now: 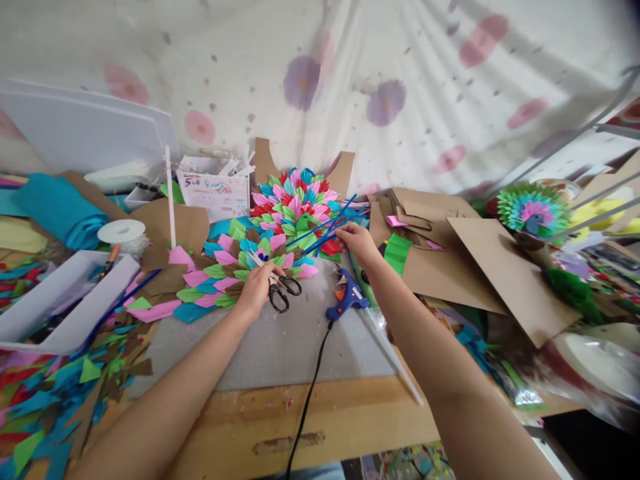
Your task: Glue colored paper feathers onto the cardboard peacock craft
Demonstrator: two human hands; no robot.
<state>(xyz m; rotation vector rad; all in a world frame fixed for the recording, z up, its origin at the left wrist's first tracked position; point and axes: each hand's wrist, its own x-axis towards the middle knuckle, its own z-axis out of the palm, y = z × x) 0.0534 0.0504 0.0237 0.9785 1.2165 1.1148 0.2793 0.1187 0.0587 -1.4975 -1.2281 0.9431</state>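
Observation:
My left hand is closed around a pair of black-handled scissors, whose blades lie over a fan of pink, green, blue and brown paper petals on the grey mat. Farther right, my right hand pinches the near ends of several blue pipe cleaners, which slant up over a second, rounder paper flower. A blue glue gun lies on the mat between my two forearms, its black cord running toward me.
Brown cardboard sheets pile up at the right, beside a small paper peacock. Paper scraps and a white tray crowd the left. A white tape roll and a teal roll lie behind. The wooden table edge is near me.

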